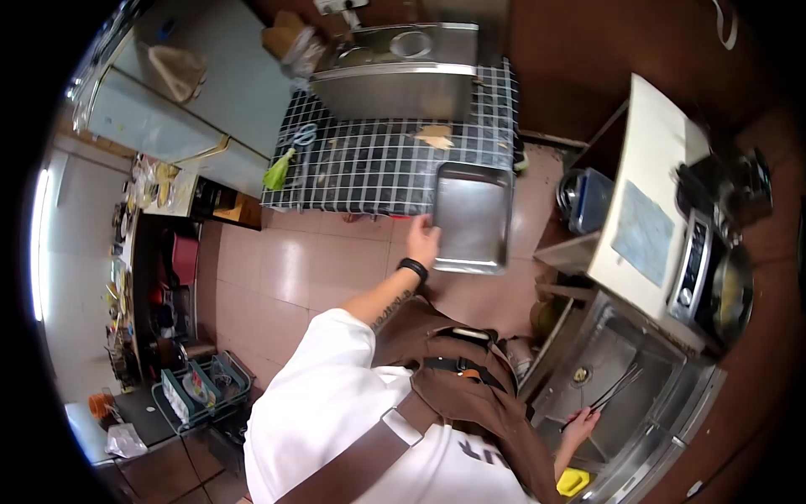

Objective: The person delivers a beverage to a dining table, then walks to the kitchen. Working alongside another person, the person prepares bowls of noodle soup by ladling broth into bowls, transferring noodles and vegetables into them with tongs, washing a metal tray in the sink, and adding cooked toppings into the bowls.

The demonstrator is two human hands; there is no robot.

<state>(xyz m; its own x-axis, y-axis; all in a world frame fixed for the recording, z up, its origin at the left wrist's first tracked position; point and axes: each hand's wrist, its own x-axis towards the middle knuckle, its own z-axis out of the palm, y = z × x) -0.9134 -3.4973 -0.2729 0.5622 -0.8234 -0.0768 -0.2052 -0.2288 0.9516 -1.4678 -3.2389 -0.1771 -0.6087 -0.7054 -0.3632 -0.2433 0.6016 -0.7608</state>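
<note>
One tray (472, 220) extends rightward from the left hand (423, 242).

Left hand (424, 242) has a metal tray (473, 220) by its left edge, with the tray's far end overlapping a corner of the black checked tablecloth (369, 172). Right hand (579, 427) is over the sink (642, 338), gripping a long thin utensil (618, 387), tongs or a whisk, can't really tell. There's a big steel box (399, 94) on the table too, plus scissors (305, 134) next to something green (279, 170). Blue cloth (642, 231) lies on the white counter (631, 155).
</note>
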